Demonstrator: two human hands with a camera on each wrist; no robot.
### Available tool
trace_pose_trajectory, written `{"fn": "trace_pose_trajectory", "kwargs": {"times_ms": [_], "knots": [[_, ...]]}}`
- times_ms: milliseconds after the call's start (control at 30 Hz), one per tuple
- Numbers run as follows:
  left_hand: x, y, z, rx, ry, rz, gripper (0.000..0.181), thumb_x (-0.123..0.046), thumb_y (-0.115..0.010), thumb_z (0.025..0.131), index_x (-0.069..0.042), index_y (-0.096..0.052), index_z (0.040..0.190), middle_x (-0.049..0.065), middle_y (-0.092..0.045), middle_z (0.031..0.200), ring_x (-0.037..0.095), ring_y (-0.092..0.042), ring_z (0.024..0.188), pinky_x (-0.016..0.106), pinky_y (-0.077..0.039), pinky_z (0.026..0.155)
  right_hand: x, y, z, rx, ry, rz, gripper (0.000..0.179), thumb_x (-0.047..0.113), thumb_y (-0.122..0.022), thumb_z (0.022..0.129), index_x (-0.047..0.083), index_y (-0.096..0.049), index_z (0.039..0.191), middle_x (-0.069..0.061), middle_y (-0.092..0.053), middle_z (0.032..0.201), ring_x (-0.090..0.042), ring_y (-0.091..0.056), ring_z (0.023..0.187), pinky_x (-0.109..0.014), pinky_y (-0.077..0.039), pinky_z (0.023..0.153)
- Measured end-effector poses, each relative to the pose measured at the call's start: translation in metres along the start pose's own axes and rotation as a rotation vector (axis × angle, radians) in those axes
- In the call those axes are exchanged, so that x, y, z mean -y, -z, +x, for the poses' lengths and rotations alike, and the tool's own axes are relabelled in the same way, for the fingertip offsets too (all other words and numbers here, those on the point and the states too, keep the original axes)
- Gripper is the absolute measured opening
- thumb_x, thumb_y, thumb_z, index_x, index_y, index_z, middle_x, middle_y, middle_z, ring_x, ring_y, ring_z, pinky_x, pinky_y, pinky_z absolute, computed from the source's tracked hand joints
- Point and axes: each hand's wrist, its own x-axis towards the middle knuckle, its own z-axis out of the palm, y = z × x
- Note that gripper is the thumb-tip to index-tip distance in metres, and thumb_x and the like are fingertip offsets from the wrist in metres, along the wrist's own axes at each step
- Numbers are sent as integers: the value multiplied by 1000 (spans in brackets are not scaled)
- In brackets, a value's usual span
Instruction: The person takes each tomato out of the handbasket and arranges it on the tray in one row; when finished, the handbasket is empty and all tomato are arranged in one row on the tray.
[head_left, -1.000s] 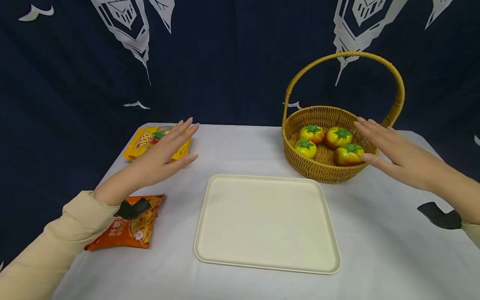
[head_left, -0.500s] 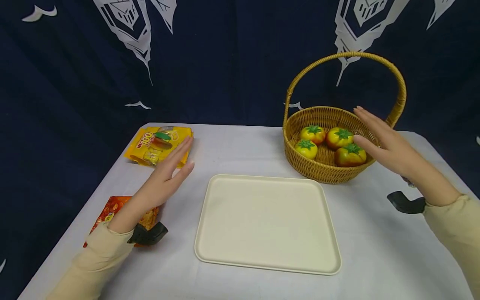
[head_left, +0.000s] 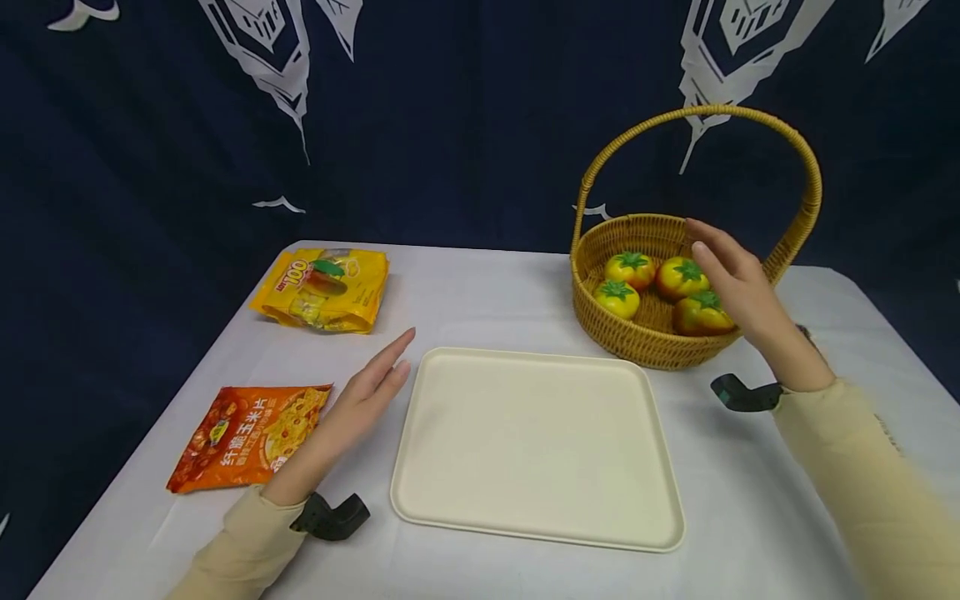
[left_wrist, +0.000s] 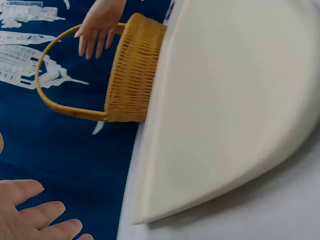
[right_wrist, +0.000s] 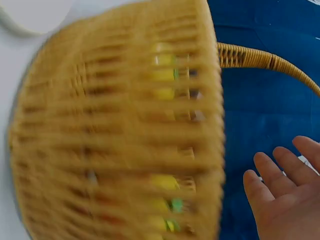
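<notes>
My left hand (head_left: 363, 404) hovers with fingers extended between the orange snack bag (head_left: 247, 437) and the left edge of the cream tray (head_left: 536, 450); it holds nothing. My right hand (head_left: 742, 292) is held over the right side of the wicker basket (head_left: 637, 350), fingers extended, gripping nothing. In the right wrist view that hand (right_wrist: 287, 185) shows beside the basket's rim, palm visible. Several yellow-orange fruits with green leafy tops, like persimmons (head_left: 678, 277), lie inside the basket; the right hand partly overlaps one of them. The basket's arched handle (head_left: 701, 111) stands upright.
A yellow candy bag (head_left: 326, 287) with a mango picture lies at the table's back left. White cloth (head_left: 480, 292) covers the table, and a dark blue patterned curtain (head_left: 465, 125) hangs behind it. Each wrist wears a black mount (head_left: 330, 517).
My left hand has come back toward me and rightward, off the yellow bag, uncovering most of the orange bag. My right hand has shifted left over the basket. The bags, tray and basket stay put.
</notes>
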Motion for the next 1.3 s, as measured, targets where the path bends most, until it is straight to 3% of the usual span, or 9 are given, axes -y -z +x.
{"fn": "trace_pose_trajectory", "kwargs": {"times_ms": [133, 400, 533, 700, 900, 1033, 1300], "knots": [[7, -9, -4, 7, 27, -56, 50, -24, -39, 102, -7, -27, 148, 6, -25, 151, 20, -23, 136, 44, -23, 109, -6, -9, 4, -30, -33, 113, 50, 35, -35, 102, 13, -32, 147, -13, -32, 147, -20, -37, 129, -17, -36, 99], [24, -25, -9, -34, 66, -106, 52, -24, -46, 100, -6, -29, 147, 6, -27, 150, 19, -20, 137, 42, -18, 111, -15, -26, 10, -75, -135, 521, 52, 35, -44, 98, 8, -39, 142, -14, -36, 145, -19, -41, 127, -28, -33, 103], [30, -31, -10, -57, 47, -137, 54, -23, -48, 99, -5, -29, 146, 7, -26, 150, 18, -18, 137, 41, -17, 111, -16, -28, 12, -74, -135, 602, 51, 32, -46, 98, 6, -39, 142, -12, -38, 143, -19, -41, 126, -29, -32, 104], [35, -34, -10, -79, 40, -169, 49, -15, -46, 100, -6, -31, 146, 7, -26, 150, 18, -19, 136, 38, -19, 110, -17, -29, 15, -51, -158, 628, 51, 32, -46, 98, 7, -39, 142, -11, -37, 144, -19, -41, 126, -33, -30, 106], [41, -35, -9, -86, 38, -192, 48, -12, -47, 99, -3, -33, 144, 8, -27, 149, 17, -24, 135, 25, -25, 106, -18, -30, 16, 0, -196, 624, 51, 34, -46, 98, 9, -39, 142, -11, -34, 146, -19, -40, 126, -33, -30, 106], [44, -35, -10, -90, 9, -192, 48, -5, -48, 98, 0, -34, 143, 12, -29, 148, 20, -27, 134, 24, -26, 105, -17, -31, 16, 47, -218, 521, 56, 38, -45, 98, 7, -36, 143, -9, -37, 144, -19, -41, 125, -29, -34, 103], [45, -36, -10, -86, 46, -175, 53, 9, -50, 92, 2, -34, 142, 14, -28, 148, 23, -28, 133, 25, -28, 104, -16, -34, 18, 154, -219, 274, 60, 41, -41, 98, 2, -36, 143, -17, -36, 142, -23, -43, 124, -29, -40, 98]]}}
